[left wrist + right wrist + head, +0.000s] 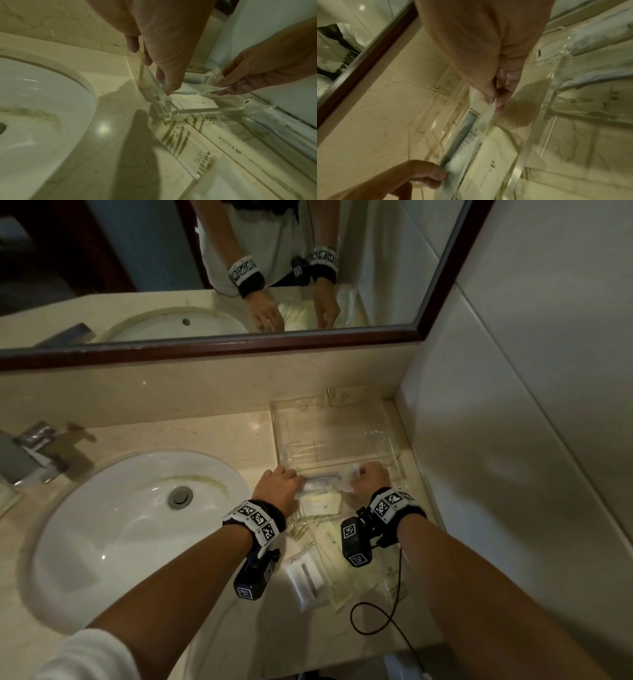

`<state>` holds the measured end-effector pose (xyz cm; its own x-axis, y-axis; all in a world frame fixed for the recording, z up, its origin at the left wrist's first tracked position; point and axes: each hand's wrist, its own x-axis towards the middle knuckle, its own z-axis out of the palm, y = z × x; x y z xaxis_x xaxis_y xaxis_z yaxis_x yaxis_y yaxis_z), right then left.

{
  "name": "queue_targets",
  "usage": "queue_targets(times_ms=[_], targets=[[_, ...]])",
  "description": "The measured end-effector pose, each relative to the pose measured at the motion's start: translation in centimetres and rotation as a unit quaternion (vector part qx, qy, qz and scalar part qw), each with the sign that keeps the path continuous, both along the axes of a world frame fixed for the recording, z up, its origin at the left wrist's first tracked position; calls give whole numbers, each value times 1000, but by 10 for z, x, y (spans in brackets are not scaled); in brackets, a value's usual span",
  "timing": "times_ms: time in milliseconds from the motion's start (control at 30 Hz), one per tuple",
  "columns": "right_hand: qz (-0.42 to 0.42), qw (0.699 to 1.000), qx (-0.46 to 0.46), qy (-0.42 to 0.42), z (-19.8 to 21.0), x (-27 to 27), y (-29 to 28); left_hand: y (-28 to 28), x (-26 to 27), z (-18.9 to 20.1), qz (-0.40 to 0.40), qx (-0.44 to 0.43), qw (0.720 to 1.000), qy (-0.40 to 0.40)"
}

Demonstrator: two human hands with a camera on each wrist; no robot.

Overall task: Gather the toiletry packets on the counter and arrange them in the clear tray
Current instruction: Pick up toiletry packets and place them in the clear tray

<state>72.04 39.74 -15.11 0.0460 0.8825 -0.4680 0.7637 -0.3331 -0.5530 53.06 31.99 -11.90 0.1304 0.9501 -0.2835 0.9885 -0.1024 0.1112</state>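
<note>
A long clear toothbrush packet is held over the near part of the clear tray, lying left to right. My left hand pinches its left end and my right hand pinches its right end. The wrist views show both pinches: left hand, right hand, the toothbrush packet between them. Under it a cream packet lies flat in the tray. Several more packets lie on the counter in front of the tray, between my wrists.
The white sink and chrome faucet are to the left. A framed mirror runs along the back and a tiled wall closes the right side. A black cable loops over the near packets.
</note>
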Motion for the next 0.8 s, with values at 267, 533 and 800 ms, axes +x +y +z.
queue_targets(times_ms=[267,533,800], targets=[[-7,1000,-4,-5,-6,6,7,8,1,-1,-2,-2,999,44],[71,996,-40,-47,5,3,14,12,10,-6,0,-1,997,74],[66,993,-6,-97,5,-1,12,16,7,-8,-1,-6,996,83]])
